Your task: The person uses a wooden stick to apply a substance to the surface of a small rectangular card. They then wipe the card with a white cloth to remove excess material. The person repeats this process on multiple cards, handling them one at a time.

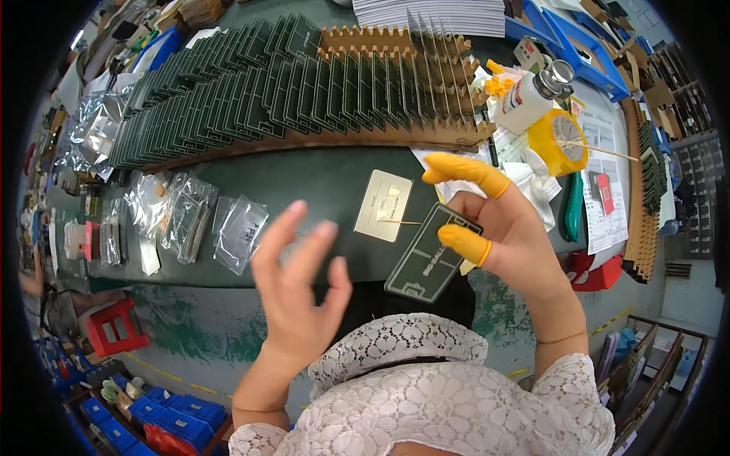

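My right hand (498, 228), with yellow finger cots on the thumb and a finger, pinches a dark green flat card (426, 262) with light lines and lettering by its upper right edge. The card hangs tilted over the table's near edge. Bare and empty, my left hand (300, 289) is raised to the left of the card, its fingers apart and slightly blurred. Between the hands, farther off, a cream card (382, 199) lies on the dark green table (319, 182). A thin wooden stick (401, 222) rests across its lower part.
Wooden slotted racks (319, 137) hold rows of similar green cards (251, 99) along the back. At right stand a white bottle with a metal pump top (525, 99), a yellow tape roll (559, 144) and a green-handled tool (572, 205). Clear plastic bags (239, 232) lie at left.
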{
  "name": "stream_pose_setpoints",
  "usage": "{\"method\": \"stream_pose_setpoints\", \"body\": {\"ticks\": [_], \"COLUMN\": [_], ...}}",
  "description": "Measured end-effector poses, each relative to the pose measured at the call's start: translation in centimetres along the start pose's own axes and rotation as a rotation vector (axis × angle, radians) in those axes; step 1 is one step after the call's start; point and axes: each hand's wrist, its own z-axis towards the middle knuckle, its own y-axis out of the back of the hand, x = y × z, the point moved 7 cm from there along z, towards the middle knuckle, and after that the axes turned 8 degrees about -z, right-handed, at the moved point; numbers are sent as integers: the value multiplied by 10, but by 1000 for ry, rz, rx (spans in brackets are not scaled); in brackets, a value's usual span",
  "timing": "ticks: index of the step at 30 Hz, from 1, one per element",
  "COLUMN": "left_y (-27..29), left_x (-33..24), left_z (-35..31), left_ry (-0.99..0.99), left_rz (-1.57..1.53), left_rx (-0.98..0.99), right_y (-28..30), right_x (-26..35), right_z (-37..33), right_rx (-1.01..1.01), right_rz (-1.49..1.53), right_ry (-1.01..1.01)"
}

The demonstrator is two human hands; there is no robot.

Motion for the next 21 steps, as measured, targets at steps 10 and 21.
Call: {"method": "stream_pose_setpoints", "body": {"ticks": [10,21], "left_y": [-60,-42], "left_x": [3,21], "left_z": [-44,-35], "left_ry": [1111,1023], "left_rz": [-1474,-1138], "left_rx": [96,-192], "right_y": [-22,25], "right_x": [-16,-17], "right_z": [-3,-17], "right_rx": [-239,-456], "right_rz": [146,71], "right_ry": [150,270]}}
